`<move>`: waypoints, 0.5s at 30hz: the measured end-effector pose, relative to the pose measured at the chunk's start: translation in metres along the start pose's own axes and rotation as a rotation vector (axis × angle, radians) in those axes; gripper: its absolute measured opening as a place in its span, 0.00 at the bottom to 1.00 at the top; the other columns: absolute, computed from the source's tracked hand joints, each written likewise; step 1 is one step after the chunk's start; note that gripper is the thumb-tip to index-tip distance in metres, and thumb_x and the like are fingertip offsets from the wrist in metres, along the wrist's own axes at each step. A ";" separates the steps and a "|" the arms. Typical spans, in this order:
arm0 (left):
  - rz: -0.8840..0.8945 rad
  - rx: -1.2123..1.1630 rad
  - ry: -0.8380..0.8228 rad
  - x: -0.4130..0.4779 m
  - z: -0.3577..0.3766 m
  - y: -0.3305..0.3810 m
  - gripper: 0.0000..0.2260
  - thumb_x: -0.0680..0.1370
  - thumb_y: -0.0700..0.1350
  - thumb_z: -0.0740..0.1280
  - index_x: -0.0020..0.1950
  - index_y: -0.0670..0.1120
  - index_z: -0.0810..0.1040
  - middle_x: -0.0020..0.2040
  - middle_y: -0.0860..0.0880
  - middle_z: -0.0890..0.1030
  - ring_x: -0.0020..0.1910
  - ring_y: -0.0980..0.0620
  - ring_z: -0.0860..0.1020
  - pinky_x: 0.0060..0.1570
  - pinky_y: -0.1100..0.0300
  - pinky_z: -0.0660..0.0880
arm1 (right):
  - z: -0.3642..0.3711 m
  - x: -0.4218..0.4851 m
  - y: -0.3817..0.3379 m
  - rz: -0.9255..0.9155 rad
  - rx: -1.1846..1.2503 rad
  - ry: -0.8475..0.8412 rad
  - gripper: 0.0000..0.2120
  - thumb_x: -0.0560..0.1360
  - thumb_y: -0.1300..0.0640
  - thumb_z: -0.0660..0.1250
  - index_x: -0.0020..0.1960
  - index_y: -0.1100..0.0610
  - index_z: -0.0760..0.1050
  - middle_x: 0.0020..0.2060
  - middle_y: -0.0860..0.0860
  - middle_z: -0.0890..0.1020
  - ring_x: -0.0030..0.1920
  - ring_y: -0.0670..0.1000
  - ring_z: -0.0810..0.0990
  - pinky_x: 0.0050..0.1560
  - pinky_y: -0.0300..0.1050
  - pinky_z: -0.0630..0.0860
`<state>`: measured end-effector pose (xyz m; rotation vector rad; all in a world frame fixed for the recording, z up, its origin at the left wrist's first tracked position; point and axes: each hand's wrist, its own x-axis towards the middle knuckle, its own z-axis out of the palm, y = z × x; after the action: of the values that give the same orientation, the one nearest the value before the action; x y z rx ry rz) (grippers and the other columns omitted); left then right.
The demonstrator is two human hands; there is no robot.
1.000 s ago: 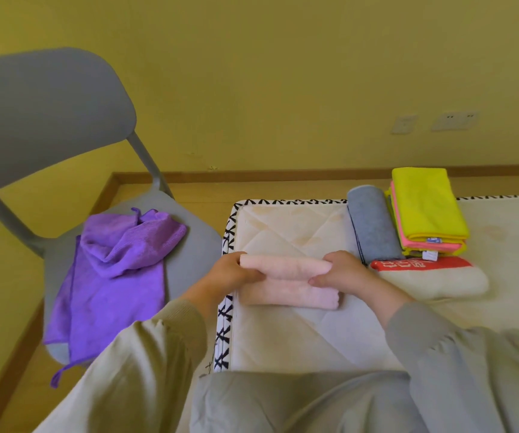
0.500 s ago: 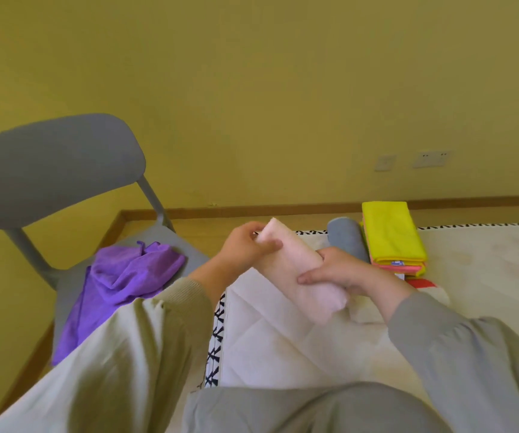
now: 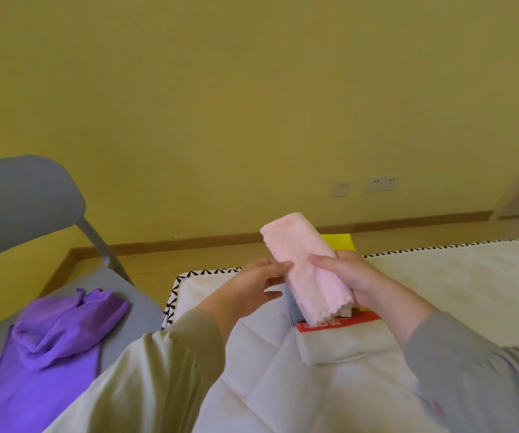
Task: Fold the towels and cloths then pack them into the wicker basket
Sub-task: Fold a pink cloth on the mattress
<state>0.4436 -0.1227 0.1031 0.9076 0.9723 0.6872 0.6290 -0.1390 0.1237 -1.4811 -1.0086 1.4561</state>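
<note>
Head view showed the folded pink towel (image 3: 306, 270) held in the air above the far left part of the white mat (image 3: 454, 285), touching nothing that lay on the mat. The right hand (image 3: 358, 276) gripped the towel's lower half, with its fingers wrapped round it. The left hand (image 3: 252, 285) had its fingers extended, and its fingertips touched the towel's left edge. The towel's long axis ran away from the person, with the far end raised toward the wall and leaning slightly left, and the frayed near end lowest. A folded white towel with a red band (image 3: 339, 342) lay on the mat beneath it. A yellow cloth (image 3: 339, 242) sat at the mat's far edge, mostly hidden. A grey chair (image 3: 17, 198) stood beside the mat's left edge, and its seat carried a loose purple cloth (image 3: 55, 348).
</note>
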 end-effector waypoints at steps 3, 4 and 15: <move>0.051 0.037 0.015 0.024 0.025 -0.007 0.07 0.77 0.42 0.68 0.54 0.46 0.75 0.48 0.49 0.82 0.48 0.50 0.79 0.52 0.57 0.73 | -0.020 0.010 0.000 0.004 0.061 0.090 0.09 0.76 0.60 0.67 0.53 0.64 0.76 0.45 0.60 0.82 0.43 0.57 0.81 0.40 0.46 0.77; 0.065 0.037 0.055 0.033 0.033 -0.009 0.08 0.77 0.41 0.68 0.56 0.45 0.75 0.48 0.47 0.82 0.46 0.50 0.79 0.50 0.56 0.74 | -0.026 0.015 0.000 -0.013 0.062 0.125 0.07 0.76 0.61 0.67 0.52 0.64 0.76 0.43 0.59 0.82 0.40 0.57 0.81 0.37 0.44 0.76; 0.120 0.093 0.362 0.102 0.087 0.004 0.14 0.75 0.36 0.69 0.60 0.41 0.74 0.36 0.46 0.78 0.34 0.48 0.77 0.43 0.50 0.79 | -0.064 0.060 0.019 -0.180 -0.313 0.588 0.16 0.77 0.57 0.65 0.63 0.60 0.73 0.51 0.57 0.79 0.45 0.55 0.76 0.42 0.43 0.68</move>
<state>0.5645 -0.0653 0.0898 0.9466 1.2857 0.9358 0.6938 -0.0901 0.0851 -1.8365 -0.9855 0.6821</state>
